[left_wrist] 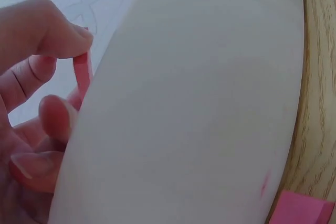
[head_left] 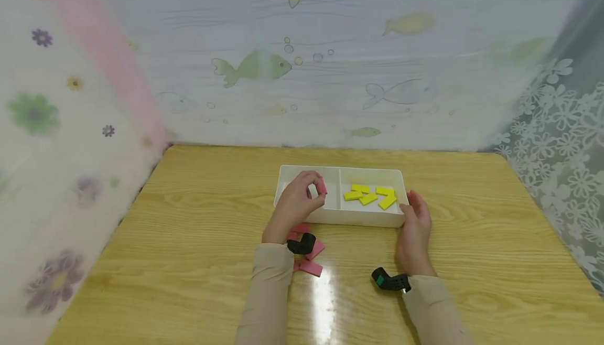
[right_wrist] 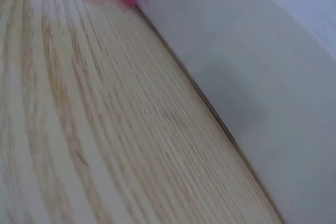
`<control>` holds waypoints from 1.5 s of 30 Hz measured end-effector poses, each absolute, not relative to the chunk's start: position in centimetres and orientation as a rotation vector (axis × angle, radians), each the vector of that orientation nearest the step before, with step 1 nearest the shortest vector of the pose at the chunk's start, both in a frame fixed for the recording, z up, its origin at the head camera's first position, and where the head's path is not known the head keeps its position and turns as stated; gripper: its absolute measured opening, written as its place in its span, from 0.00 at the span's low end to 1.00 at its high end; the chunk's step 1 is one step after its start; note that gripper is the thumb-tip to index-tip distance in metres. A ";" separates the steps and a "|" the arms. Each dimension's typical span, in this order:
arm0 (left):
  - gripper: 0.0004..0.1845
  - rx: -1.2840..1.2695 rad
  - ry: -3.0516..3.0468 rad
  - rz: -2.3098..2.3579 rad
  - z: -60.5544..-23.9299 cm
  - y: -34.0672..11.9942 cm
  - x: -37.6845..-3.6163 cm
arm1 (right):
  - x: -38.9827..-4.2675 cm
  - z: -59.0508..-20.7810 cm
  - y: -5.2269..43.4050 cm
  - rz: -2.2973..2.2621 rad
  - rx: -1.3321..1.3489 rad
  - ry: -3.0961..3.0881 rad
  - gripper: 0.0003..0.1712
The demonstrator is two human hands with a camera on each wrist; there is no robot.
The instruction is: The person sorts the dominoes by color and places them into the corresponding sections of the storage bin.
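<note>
A white two-compartment box stands on the table. Over its left compartment, my left hand pinches a small pink block between thumb and fingers. From the left wrist, that block shows edge-on above the box wall, which hides its lower end. My right hand grips the box at its front right corner, thumb at the rim and fingers along the outer end. Several yellow blocks lie flat in the right compartment. In the right wrist view the hand itself is out of frame.
Several loose pink blocks lie on the wooden table in front of the box, partly hidden by the left forearm and its black wrist camera. A fish-patterned curtain hangs behind the table's far edge.
</note>
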State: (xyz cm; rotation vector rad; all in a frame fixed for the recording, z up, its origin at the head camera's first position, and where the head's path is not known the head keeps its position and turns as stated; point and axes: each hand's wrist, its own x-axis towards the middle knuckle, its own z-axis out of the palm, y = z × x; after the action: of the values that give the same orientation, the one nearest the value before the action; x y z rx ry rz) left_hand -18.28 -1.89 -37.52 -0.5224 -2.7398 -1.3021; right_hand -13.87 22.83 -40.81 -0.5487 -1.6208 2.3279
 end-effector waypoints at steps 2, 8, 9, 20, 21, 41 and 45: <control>0.05 -0.519 -2.746 -1.318 -37.6 -2.1 -18.3 | -13.8 -40.7 22.6 2.336 -0.549 -1.579 0.27; 0.03 -0.491 -2.789 -1.357 -37.3 -2.1 -18.4 | -13.8 -40.5 22.1 2.358 -0.534 -1.450 0.28; 0.03 -0.489 -2.793 -1.345 -37.3 -2.0 -18.4 | -13.8 -40.5 22.0 2.356 -0.538 -1.429 0.28; 0.08 -0.494 -2.821 -1.111 -37.3 -1.3 -18.7 | -14.0 -40.4 21.1 2.307 -0.560 -1.185 0.26; 0.08 -0.489 -2.817 -1.100 -37.2 -1.2 -18.7 | -14.0 -40.4 21.1 2.296 -0.560 -1.167 0.26; 0.14 -0.319 -2.763 -0.766 -38.2 0.0 -18.4 | -13.7 -40.8 20.5 2.287 -0.503 -1.111 0.27; 0.20 -0.322 -2.753 -0.692 -38.4 0.3 -18.7 | -13.9 -40.8 20.5 2.280 -0.506 -1.109 0.27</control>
State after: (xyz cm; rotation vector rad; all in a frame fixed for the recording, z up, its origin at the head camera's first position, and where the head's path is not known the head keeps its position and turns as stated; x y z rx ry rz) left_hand -18.65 0.26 -38.36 -0.3224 -2.7532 -0.6922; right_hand -13.86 20.46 -40.80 -0.5064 -1.1094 2.2801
